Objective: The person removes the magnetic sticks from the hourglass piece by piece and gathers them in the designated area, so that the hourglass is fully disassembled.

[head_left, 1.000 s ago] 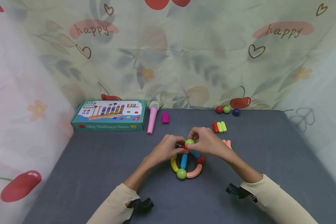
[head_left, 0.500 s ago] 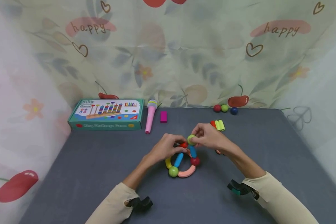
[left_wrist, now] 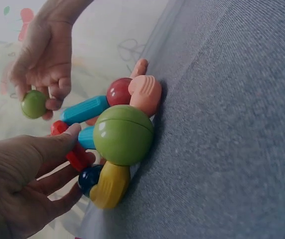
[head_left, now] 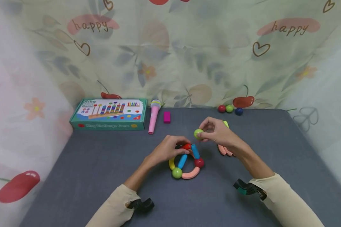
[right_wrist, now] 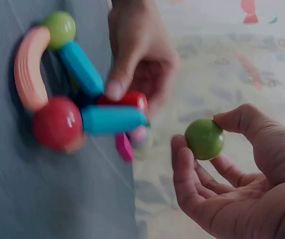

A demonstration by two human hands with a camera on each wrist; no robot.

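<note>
My right hand (head_left: 220, 134) pinches a green ball (head_left: 198, 134) between thumb and fingers, in the air above a toy frame of balls and rods. My left hand (head_left: 169, 148) holds a red rod (head_left: 186, 146) at the frame's top. Two blue rods (head_left: 195, 151) lean upward; the right one's upper end is bare. A red ball (head_left: 199, 162), a second green ball (left_wrist: 123, 135), a curved pink piece (head_left: 190, 173) and a curved yellow piece (left_wrist: 111, 186) form the base. A dark blue ball (left_wrist: 87, 179) shows in the left wrist view, partly hidden.
Behind lie a game box (head_left: 108, 115), a pink toy microphone (head_left: 154, 116) and a magenta block (head_left: 167, 117). Loose balls (head_left: 229, 108) lie at the back right. Curved pink pieces (head_left: 225, 150) and a yellow-green rod (head_left: 225, 123) are partly behind my right hand.
My right hand has pulled the green ball off the top of the frame and raised it up and to the right. My left hand keeps its grip on the red rod.
</note>
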